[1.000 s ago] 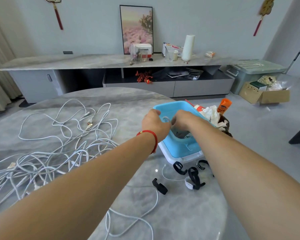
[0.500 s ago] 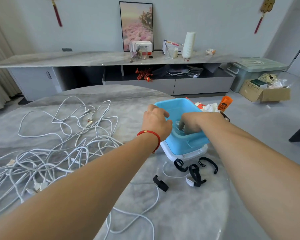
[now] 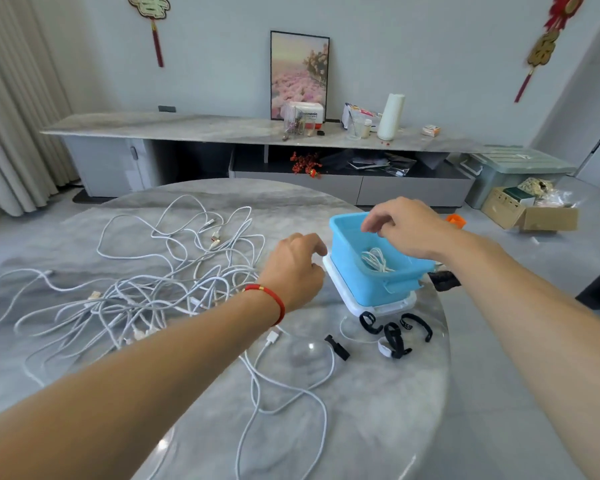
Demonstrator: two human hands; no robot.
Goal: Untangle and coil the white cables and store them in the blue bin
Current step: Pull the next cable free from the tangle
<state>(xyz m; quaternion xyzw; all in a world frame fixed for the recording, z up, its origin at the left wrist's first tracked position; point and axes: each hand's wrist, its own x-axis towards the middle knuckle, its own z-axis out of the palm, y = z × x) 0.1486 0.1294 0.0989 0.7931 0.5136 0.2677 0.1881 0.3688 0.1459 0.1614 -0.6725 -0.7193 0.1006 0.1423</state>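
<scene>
My left hand (image 3: 297, 268) is hanging loose and empty, nearest the tangle (image 3: 146, 289) sprawling just to its left; right hand (image 3: 406, 226) is hovering empty over the bin (image 3: 378, 282).

Colours and surface patterns of the items in view

The counter (image 3: 378, 410) is finished in grey marble with paler veining. The tangled cables (image 3: 146, 292) are white, as is the coiled cable (image 3: 376, 261) inside the bin (image 3: 371, 289), which is light blue and is seated on a white lid (image 3: 381, 309). The cable ties (image 3: 390, 336) are black, one with a white band. A red cord bracelet (image 3: 274, 301) with a small gold bead is worn at the left wrist. The wall hangings (image 3: 544, 46) are red and gold; the framed picture (image 3: 298, 74) is pink-toned with a black frame.
</scene>
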